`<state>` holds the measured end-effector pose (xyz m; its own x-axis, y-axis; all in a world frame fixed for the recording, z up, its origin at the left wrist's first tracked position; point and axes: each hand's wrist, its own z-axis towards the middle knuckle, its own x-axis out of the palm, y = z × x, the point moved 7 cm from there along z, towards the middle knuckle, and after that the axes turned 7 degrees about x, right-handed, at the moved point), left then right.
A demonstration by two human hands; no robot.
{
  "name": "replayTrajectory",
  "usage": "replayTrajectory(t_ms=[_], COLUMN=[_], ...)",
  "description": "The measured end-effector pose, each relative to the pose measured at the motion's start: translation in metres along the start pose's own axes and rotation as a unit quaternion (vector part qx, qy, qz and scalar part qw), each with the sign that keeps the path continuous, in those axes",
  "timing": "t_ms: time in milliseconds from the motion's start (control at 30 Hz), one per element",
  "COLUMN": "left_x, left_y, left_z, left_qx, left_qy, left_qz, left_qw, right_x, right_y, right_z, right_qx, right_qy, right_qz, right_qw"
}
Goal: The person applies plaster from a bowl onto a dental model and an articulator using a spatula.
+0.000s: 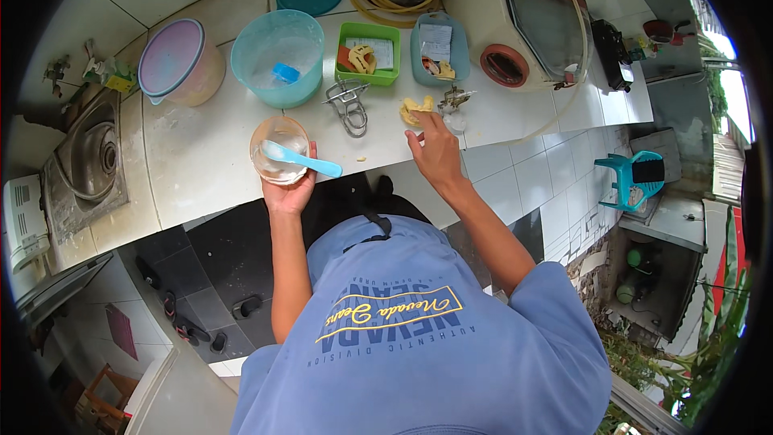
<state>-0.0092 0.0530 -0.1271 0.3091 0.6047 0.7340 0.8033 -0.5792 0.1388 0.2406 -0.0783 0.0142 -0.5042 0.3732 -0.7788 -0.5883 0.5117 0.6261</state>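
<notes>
My left hand [291,187] is wrapped round the underside of a small pale orange mixing bowl [259,163] at the counter's front edge. White paste coats its inside, and a light blue spatula [318,165] lies across it, its handle jutting out to the right. My right hand [437,149] reaches over the counter, fingers stretched and thumb apart, fingertips at the near edge of a yellow dental cast [412,106]. Just right of the cast stands a small metal articulator [453,99] with whitish material beneath. A metal clamp frame [349,106] lies between my hands.
Behind stand a turquoise tub [278,56] holding a blue piece, a lidded tub [183,60], a green box [369,39] and a blue-grey box [439,36] with dental casts. A cabinet-like machine [523,24] is at back right; a sink [88,161] is far left.
</notes>
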Motion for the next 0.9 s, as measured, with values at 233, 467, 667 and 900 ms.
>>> replayTrajectory(t_ms=[233,467,667,900], left_x=[-0.002,-0.045,0.002,0.005], left_y=[0.005,0.076,0.157,0.196], left_z=[-0.028,-0.056,0.007,0.04], left_qx=[-0.035,-0.127,0.128,0.193], left_qy=[-0.059,0.024,0.195,0.13], left_qz=[0.046,0.359,0.679,0.631], left_qw=[0.997,0.924,0.697,0.74], right_x=[0.024,0.023,0.017,0.002], right_y=[-0.046,-0.046,-0.055,-0.08], right_z=[0.046,0.032,0.025,0.021], right_qx=[-0.082,-0.125,-0.164,-0.086], right_qy=[-0.005,0.039,0.012,0.05], right_qz=[-0.234,-0.204,-0.087,0.046], right_qw=[0.969,0.97,0.983,0.994])
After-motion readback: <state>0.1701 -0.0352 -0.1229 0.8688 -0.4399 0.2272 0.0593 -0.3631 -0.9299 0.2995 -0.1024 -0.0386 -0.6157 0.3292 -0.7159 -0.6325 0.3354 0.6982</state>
